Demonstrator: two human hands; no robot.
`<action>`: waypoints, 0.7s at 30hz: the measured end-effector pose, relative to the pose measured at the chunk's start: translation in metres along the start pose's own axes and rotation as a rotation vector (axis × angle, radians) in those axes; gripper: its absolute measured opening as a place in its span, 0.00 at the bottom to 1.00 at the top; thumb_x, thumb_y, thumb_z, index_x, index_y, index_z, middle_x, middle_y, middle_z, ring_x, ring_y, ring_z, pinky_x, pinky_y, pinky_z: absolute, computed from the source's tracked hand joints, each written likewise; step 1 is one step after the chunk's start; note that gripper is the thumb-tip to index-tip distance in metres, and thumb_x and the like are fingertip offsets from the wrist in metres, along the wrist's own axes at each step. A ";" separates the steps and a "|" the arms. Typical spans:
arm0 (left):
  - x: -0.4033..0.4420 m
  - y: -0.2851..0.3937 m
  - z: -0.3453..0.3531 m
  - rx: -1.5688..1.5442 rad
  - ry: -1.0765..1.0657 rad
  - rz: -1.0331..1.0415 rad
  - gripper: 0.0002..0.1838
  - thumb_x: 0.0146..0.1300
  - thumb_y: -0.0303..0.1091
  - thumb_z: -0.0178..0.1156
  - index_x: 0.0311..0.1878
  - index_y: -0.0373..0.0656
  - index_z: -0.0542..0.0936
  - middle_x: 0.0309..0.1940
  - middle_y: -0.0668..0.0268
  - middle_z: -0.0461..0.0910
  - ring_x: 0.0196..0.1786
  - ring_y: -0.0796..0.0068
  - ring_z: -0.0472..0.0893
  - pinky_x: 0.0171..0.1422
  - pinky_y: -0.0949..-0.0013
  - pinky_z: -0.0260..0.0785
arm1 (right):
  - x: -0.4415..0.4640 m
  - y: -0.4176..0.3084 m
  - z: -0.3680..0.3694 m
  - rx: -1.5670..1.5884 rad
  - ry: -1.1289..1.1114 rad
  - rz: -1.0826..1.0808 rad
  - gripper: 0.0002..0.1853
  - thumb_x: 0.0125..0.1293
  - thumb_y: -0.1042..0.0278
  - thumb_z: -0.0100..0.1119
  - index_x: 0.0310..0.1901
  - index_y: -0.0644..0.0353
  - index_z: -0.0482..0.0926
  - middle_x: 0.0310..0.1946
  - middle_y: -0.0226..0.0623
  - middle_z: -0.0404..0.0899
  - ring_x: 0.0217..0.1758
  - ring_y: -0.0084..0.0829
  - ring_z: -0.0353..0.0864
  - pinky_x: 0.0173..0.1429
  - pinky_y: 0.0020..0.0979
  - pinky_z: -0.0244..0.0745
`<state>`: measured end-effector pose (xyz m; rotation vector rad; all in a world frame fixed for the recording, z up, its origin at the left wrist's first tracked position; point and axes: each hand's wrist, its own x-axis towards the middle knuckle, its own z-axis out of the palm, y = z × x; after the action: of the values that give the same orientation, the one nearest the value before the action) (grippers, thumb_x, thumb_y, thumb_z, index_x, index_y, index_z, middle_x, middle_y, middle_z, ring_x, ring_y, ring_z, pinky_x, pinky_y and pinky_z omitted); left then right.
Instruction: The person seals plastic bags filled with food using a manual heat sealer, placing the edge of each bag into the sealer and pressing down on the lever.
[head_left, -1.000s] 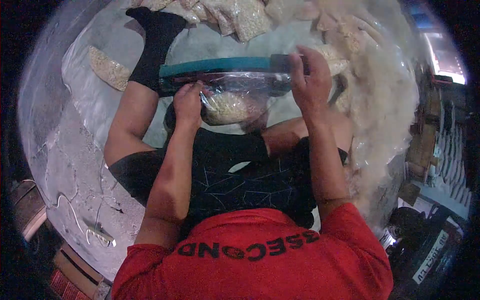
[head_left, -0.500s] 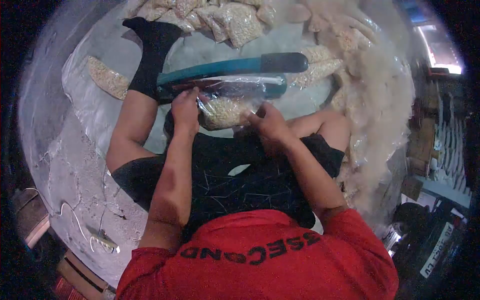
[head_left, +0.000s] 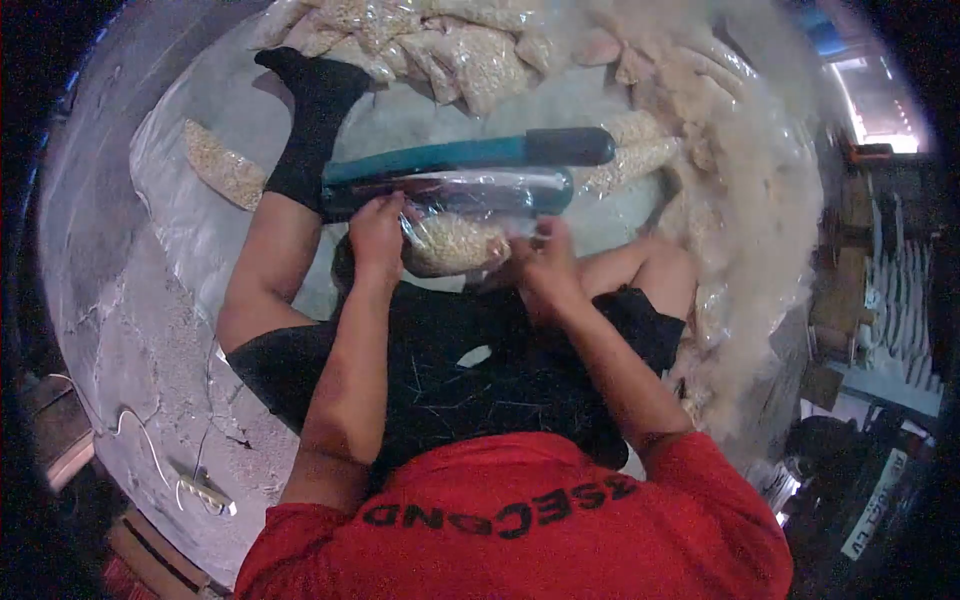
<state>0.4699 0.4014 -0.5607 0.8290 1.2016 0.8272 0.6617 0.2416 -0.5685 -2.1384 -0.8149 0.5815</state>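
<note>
A clear plastic bag of pale, puffed pieces (head_left: 452, 243) lies across my lap, its upper edge against a long teal sealer (head_left: 430, 158) with a dark handle end. My left hand (head_left: 378, 235) is closed on the bag's upper left corner. At the bag's right side is my right hand (head_left: 543, 262), its fingers bent and slightly blurred; whether they grip the plastic is hard to tell. The sealer's upper arm is raised a little above its base.
Many filled bags (head_left: 480, 65) lie along the top and right side. A single filled bag (head_left: 225, 165) rests left of my outstretched foot (head_left: 325, 85). A power strip (head_left: 207, 494) with a white cable is at lower left.
My right hand has come down from the sealer's handle end to the bag's right side. The sealer's arm has lifted off its base. My left hand has stayed at the bag's left corner.
</note>
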 end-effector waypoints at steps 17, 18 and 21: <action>0.006 -0.003 -0.003 0.209 0.058 0.102 0.10 0.68 0.33 0.60 0.34 0.37 0.84 0.29 0.69 0.82 0.36 0.76 0.76 0.46 0.69 0.67 | 0.084 -0.113 -0.066 -0.499 0.217 -0.712 0.18 0.67 0.52 0.65 0.39 0.62 0.84 0.39 0.46 0.84 0.44 0.50 0.82 0.52 0.46 0.74; 0.008 -0.006 -0.003 0.276 0.079 0.169 0.10 0.68 0.33 0.60 0.34 0.36 0.84 0.29 0.69 0.82 0.36 0.76 0.76 0.46 0.69 0.67 | 0.085 -0.107 -0.063 -0.507 0.187 -0.671 0.15 0.68 0.56 0.64 0.39 0.63 0.84 0.40 0.47 0.85 0.45 0.50 0.83 0.52 0.46 0.75; 0.007 0.000 0.004 0.003 0.111 -0.078 0.11 0.67 0.33 0.60 0.34 0.35 0.84 0.29 0.69 0.82 0.34 0.76 0.75 0.44 0.69 0.66 | 0.098 -0.081 -0.048 -0.455 0.111 -0.610 0.17 0.67 0.52 0.63 0.36 0.60 0.86 0.37 0.44 0.84 0.42 0.48 0.82 0.49 0.47 0.74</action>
<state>0.4751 0.4072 -0.5630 0.7417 1.3252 0.8168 0.7303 0.3285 -0.4899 -2.1175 -1.5640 -0.0499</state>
